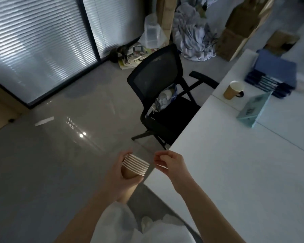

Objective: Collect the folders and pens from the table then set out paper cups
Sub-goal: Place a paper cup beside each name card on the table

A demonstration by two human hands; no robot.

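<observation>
My left hand [120, 174] grips a stack of several nested brown paper cups [134, 166] with white rims, held on its side beside the table's near corner. Just right of the stack's rims, my right hand [170, 163] hovers with fingers loosely curled and nothing visibly in them. One brown paper cup [232, 89] stands upright on the white table [235, 163] near its far left edge. A pile of blue folders [272, 76] lies at the table's far end. No pens are visible.
A pale green box [254, 109] leans on the table between the cup and me. A black mesh office chair [162, 95] with a crumpled bag on its seat stands against the table's left edge. Clutter and cardboard boxes [235, 32] fill the far floor.
</observation>
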